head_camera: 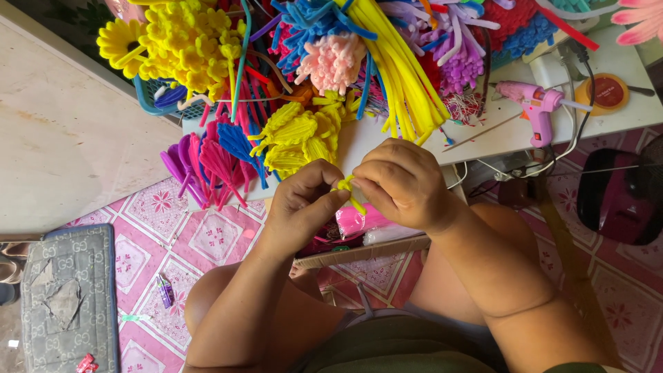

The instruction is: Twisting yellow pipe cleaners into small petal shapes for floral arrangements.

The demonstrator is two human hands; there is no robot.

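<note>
Both hands, left hand (300, 207) and right hand (400, 183), are pinching a fuzzy yellow pipe cleaner (349, 190) in a tight grip beside the white table (497, 135) heaped with chenille flowers (297, 135).

**Bright colours around the hands**

Between the left hand (298, 207) and right hand (400, 183) sits a yellow pipe cleaner (347, 188). Above lie yellow, blue, magenta and purple pieces. Right: a pink glue gun (535, 105). Below: pink floral floor tiles (159, 235).
</note>
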